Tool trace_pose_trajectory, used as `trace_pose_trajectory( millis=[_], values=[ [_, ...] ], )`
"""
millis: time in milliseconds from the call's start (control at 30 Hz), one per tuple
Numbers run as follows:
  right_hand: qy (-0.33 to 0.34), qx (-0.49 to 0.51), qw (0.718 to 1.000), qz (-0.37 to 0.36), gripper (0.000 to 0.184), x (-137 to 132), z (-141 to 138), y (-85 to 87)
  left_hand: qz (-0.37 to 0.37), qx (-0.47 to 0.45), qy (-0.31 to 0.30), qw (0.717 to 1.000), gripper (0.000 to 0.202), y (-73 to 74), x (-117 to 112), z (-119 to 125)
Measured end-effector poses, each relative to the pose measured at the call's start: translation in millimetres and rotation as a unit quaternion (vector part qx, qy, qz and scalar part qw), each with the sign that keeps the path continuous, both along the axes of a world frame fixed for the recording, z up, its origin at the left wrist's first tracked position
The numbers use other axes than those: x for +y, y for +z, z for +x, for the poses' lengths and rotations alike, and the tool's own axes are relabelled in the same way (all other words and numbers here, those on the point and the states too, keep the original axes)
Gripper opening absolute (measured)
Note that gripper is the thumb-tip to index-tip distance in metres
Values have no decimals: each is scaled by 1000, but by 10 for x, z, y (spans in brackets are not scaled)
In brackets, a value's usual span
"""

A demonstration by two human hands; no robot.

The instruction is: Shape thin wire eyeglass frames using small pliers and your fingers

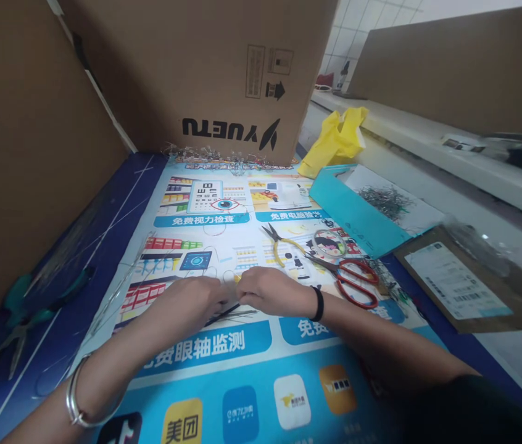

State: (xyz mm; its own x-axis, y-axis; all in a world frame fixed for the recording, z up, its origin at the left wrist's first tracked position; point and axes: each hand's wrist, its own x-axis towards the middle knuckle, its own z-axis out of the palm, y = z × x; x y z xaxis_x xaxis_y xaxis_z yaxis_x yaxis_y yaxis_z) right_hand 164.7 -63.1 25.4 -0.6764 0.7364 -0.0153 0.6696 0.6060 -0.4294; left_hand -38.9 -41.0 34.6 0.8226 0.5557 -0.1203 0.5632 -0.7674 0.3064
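My left hand (200,296) and my right hand (265,291) meet over the middle of a printed poster (187,385), fingertips almost touching. Both are closed in a pinch; whatever lies between the fingers is too thin or hidden to make out. Just below them, a few dark thin wire pieces (237,316) lie on the poster. Beyond my right hand rest yellow-handled pliers (284,248), jaws apart. Red-handled scissors (357,283) lie to the right of my right hand, with a clear round coil (329,243) behind them.
Green-handled pliers (23,314) lie on the blue surface at left. Large cardboard panels (196,74) wall off the back and left. At right are a turquoise box (358,216) with a heap of wire scraps (385,200), a yellow bag (335,142) and a labelled brown parcel (437,314).
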Motion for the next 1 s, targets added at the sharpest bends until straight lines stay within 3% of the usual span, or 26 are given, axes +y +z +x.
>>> trace_pose_trajectory(
  millis=[233, 433, 700, 1000],
  values=[
    [-17, -65, 994, 87, 17, -43, -29, -49, 89, 72, 13, 993, 16, 50, -82, 91],
    [-47, -111, 976, 183, 13, -128, -68, -88, 154, 67, 23, 986, 18, 22, -127, 159],
    [-62, -135, 966, 211, 11, -143, -181, -106, 152, 19, 43, 987, 14, -109, -114, 114],
    [-58, -113, 958, 256, 14, -6, -274, -149, 213, 15, 81, 973, 9, -178, -51, 38]
  ],
)
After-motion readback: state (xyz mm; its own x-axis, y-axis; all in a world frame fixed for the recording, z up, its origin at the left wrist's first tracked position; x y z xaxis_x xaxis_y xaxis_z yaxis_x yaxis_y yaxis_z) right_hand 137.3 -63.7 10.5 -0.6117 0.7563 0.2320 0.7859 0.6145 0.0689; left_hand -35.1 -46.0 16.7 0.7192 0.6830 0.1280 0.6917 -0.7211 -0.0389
